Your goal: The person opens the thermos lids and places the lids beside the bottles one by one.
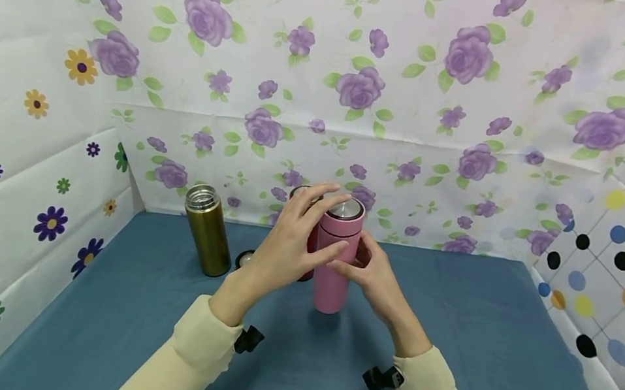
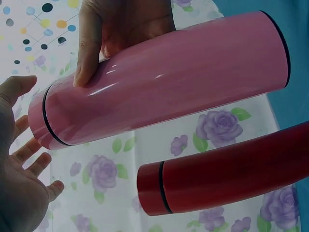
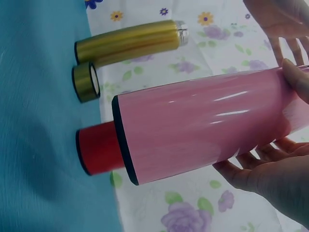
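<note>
Upright in front of me is a pink thermos (image 1: 329, 293) with a capped, silver-topped end. My right hand (image 1: 383, 280) grips its side, thumb at the front and fingers behind. Beside the cap, my left hand (image 1: 291, 238) has its fingers spread; in the left wrist view a gap shows between its palm and the pink cap (image 2: 38, 121). Behind the pink thermos stands a capped red thermos (image 2: 231, 174), mostly hidden in the head view. A gold thermos (image 1: 206, 234) without its cap stands to the left, its silver threaded neck bare.
The gold cap (image 3: 84, 83) lies on the blue tablecloth (image 1: 142, 317) between the gold and red thermoses. A flowered sheet (image 1: 326, 91) rises behind the table's back edge, with patterned sheets at both sides.
</note>
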The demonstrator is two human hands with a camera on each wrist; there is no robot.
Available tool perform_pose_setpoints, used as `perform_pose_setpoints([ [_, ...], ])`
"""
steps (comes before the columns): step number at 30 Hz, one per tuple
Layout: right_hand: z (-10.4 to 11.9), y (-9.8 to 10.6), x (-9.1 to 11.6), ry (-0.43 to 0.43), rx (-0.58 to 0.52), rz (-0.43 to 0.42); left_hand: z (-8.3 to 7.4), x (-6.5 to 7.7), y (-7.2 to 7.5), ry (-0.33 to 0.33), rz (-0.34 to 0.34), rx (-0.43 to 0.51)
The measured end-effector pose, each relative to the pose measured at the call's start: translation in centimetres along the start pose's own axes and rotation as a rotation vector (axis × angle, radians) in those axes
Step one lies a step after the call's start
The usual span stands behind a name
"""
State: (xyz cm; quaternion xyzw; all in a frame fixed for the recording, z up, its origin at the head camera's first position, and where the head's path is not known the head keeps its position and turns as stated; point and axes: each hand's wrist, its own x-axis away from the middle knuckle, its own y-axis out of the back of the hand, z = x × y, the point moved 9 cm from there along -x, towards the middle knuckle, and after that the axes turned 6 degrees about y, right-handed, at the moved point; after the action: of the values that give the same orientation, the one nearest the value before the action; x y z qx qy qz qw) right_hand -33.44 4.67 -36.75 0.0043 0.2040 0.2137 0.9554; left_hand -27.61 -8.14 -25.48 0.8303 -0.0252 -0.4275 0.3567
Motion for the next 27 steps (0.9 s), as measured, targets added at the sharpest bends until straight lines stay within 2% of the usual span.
perform_pose_setpoints([
  [10,1.8,-0.8,1.0,0.026,-0.029,0.03,-1.5,0.1,0.9,-0.042,-0.003,0.033],
  [17,2.7,-1.1,1.4,0.047,-0.029,0.066,-2.0,0.7,1.3,-0.021,0.023,0.137],
  [21,2.8,-1.4,1.7,0.046,-0.024,0.082,-1.7,1.0,1.4,0.0,0.025,0.214],
  [27,2.9,-1.1,1.9,0.025,-0.028,0.089,-1.6,0.6,1.5,0.01,0.037,0.356],
])
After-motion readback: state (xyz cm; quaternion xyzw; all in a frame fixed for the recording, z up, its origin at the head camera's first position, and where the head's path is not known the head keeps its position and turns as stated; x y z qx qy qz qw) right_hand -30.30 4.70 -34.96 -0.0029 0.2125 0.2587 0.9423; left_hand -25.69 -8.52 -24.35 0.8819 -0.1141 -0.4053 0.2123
